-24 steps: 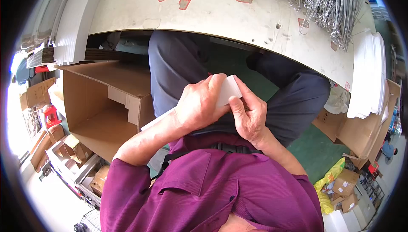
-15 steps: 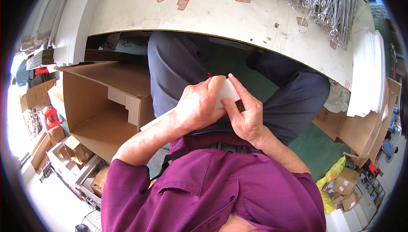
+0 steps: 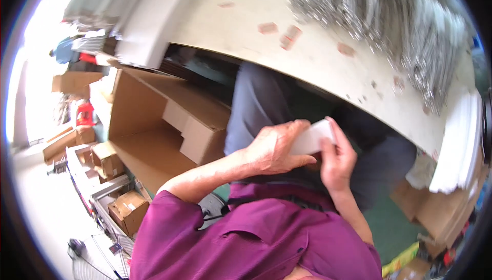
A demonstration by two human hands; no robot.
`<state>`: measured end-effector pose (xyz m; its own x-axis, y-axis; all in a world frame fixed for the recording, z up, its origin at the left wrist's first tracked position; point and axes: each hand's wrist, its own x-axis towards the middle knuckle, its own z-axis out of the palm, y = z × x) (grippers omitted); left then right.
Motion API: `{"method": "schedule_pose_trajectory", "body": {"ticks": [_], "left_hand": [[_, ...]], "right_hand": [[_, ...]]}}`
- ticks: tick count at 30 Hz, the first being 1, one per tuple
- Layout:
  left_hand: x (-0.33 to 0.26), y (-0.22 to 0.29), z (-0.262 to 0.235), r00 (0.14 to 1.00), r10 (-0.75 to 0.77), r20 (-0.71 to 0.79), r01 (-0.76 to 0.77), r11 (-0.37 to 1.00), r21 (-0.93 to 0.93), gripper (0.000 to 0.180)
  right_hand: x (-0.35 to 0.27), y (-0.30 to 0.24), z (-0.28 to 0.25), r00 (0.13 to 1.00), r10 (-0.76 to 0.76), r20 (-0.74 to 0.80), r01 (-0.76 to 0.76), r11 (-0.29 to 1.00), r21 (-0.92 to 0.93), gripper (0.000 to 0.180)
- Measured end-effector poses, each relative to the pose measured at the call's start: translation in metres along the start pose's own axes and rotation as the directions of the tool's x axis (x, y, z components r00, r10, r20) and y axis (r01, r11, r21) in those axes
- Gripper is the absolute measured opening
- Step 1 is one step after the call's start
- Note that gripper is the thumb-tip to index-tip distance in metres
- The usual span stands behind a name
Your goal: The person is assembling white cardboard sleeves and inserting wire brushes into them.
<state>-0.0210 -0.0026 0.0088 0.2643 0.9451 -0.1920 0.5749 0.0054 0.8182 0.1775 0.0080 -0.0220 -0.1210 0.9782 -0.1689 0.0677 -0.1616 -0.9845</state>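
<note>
You have the white piece between your two hands: your left hand wraps its near-left side, while your right hand pinches its far-right end, thumb over the face. It looks like light, fairly stiff card, probably smooth and easy to crease, so hold it by the edges without squeezing the middle. Beyond both hands is the bench, with metal wires past your right; a cardboard box sits left of your left hand.
</note>
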Motion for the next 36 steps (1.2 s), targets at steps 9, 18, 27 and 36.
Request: {"method": "schedule_pose_trajectory", "body": {"ticks": [9,18,27,36], "left_hand": [[-0.021,-0.027,-0.142,0.868,-0.091,-0.488,0.193,0.967,0.163,0.03],[0.081,-0.139,-0.282,0.795,0.049,-0.604,0.48,0.558,0.677,0.021],[0.075,-0.168,-0.285,0.764,0.265,-0.588,0.498,0.337,0.799,0.064],[0.071,-0.093,-0.145,0.779,0.367,-0.509,-0.013,0.821,0.571,0.039]], "right_hand": [[0.071,-0.022,-0.026,0.883,-0.465,0.062,0.465,0.85,-0.248,0.033],[0.104,-0.011,-0.053,0.736,-0.676,-0.038,0.511,0.59,-0.625,0.008],[0.09,-0.032,-0.061,0.747,-0.661,-0.073,0.582,0.703,-0.408,0.006],[0.064,-0.046,-0.288,0.632,-0.713,-0.304,-0.24,0.192,-0.951,0.039]]}}
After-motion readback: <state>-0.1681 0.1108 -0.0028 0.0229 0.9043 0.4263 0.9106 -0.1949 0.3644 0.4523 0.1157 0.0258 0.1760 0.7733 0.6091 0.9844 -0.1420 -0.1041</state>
